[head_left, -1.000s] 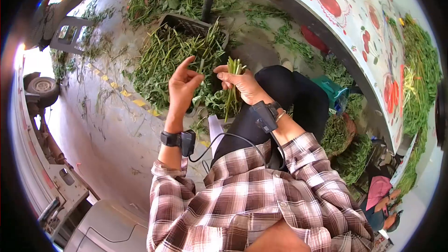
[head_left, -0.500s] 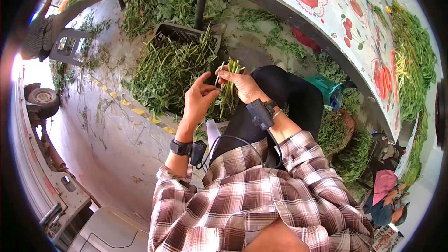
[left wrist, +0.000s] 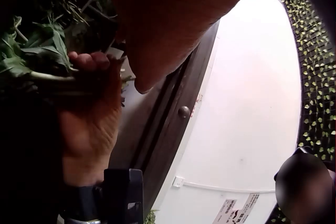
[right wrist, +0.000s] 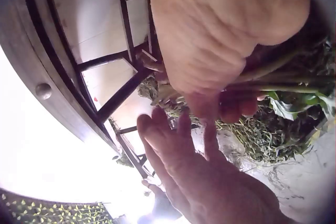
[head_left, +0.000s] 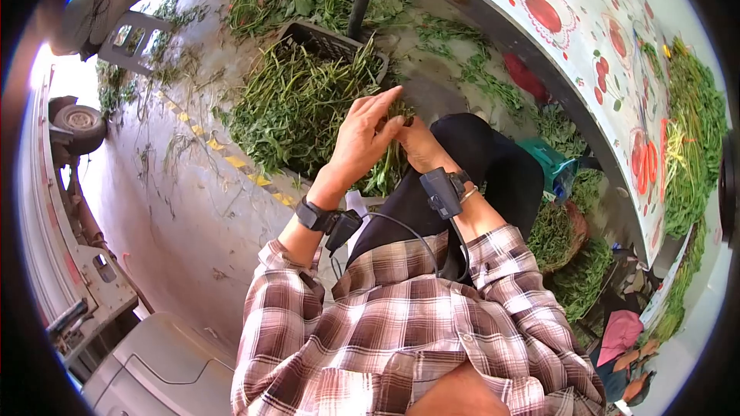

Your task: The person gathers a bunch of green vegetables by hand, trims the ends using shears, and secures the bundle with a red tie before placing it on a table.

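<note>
My right hand (head_left: 422, 146) grips a bundle of green stems, mostly hidden by the hands in the head view. In the right wrist view the stems (right wrist: 294, 87) run out sideways from its curled fingers. My left hand (head_left: 359, 137) is flat beside it, fingers extended and touching near the right hand's fingertips. The right wrist view shows the left hand (right wrist: 202, 169) with its fingers spread against the bundle's end. In the left wrist view leafy stems (left wrist: 50, 77) stick out from the right hand (left wrist: 92, 129).
Beyond the hands, a dark crate (head_left: 324, 40) is heaped with greens (head_left: 293, 108). A table (head_left: 586, 38) with a fruit-patterned cover curves along the right, with scissors (head_left: 646, 163) and more greens on it. Loose greens litter the floor; a teal bag (head_left: 543, 162) lies by the knee.
The left hand has moved right and up to the right hand, its pinching fingers now straightened. The thin stem between the hands is no longer visible; the right hand still grips the bundle.
</note>
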The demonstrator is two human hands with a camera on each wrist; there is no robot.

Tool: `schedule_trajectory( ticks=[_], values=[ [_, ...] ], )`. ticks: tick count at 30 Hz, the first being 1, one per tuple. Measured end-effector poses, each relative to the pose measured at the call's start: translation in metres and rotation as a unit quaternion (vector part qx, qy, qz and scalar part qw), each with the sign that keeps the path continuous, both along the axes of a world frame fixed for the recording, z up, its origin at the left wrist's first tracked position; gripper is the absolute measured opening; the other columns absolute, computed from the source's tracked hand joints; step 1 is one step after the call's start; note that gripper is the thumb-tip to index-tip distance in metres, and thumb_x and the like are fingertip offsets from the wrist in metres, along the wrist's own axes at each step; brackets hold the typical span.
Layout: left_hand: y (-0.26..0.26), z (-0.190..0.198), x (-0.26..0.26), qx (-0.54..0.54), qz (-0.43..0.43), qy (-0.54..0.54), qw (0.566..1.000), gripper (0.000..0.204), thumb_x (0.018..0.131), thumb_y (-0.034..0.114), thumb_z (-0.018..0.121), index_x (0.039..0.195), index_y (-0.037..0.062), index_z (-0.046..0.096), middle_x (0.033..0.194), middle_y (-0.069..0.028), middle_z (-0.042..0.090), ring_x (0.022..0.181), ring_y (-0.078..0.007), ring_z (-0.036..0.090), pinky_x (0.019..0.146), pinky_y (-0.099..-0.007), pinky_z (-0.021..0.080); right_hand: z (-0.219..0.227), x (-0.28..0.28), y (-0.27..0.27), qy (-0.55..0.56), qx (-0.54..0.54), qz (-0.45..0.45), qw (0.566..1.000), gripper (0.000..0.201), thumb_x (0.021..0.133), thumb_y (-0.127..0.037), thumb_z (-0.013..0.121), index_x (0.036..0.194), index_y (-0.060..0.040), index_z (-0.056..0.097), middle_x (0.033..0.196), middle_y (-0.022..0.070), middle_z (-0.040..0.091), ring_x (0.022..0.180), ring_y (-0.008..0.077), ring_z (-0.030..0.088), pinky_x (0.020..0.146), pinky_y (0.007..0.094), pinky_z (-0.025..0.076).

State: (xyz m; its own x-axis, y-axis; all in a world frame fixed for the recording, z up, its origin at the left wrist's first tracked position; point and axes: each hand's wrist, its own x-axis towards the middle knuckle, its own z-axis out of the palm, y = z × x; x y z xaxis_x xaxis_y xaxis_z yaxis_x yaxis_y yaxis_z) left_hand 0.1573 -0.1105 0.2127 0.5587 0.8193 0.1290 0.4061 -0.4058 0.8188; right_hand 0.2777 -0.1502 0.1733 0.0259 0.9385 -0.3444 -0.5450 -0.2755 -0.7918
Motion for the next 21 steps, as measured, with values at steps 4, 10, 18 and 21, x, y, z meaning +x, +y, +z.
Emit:
schedule_trajectory(
  ticks=[4,10,18,21],
  values=[
    [0.0,-0.002,-0.001,-0.056,0.009,-0.009,0.998,0.039,0.085,0.014,0.055,0.123,0.0063,0.053,0.117,-0.0136,0.056,0.111,-0.0285,0.049,0.096,-0.0372,0.038,-0.005,0.007,-0.001,-0.031,-0.038,0.031,0.998,0.01,0.081,-0.011,0.063,0.089,-0.0056,0.061,0.078,-0.0002,0.059,0.065,0.0097,0.053,0.06,0.0244,0.043],
    [0.005,-0.013,-0.005,-0.073,0.0,-0.031,0.997,0.041,0.088,0.015,0.054,0.127,0.0064,0.049,0.123,-0.0117,0.053,0.109,-0.0219,0.051,0.091,-0.0327,0.042,-0.003,0.004,0.002,0.019,-0.056,0.036,0.998,0.011,0.083,-0.015,0.063,0.087,-0.005,0.061,0.074,-0.0002,0.058,0.062,0.0093,0.053,0.057,0.0242,0.043],
    [0.057,-0.118,-0.052,-0.201,0.189,-0.108,0.955,0.039,0.085,0.016,0.061,0.12,0.0005,0.053,0.11,-0.0111,0.062,0.089,-0.0138,0.059,0.08,-0.0273,0.047,-0.014,0.011,0.008,0.073,-0.068,0.008,0.995,0.018,0.084,-0.022,0.065,0.084,-0.0046,0.059,0.067,0.0012,0.055,0.056,0.0107,0.051,0.057,0.0263,0.044],
    [0.078,-0.167,-0.086,-0.211,0.225,0.005,0.951,0.036,0.085,0.018,0.06,0.115,-0.0004,0.057,0.103,-0.0112,0.064,0.093,-0.0161,0.059,0.082,-0.0273,0.046,-0.013,0.012,0.009,0.075,-0.091,-0.002,0.993,0.021,0.085,-0.023,0.063,0.081,-0.0043,0.056,0.062,-0.0015,0.05,0.058,0.0104,0.048,0.063,0.0274,0.043]
  ],
)
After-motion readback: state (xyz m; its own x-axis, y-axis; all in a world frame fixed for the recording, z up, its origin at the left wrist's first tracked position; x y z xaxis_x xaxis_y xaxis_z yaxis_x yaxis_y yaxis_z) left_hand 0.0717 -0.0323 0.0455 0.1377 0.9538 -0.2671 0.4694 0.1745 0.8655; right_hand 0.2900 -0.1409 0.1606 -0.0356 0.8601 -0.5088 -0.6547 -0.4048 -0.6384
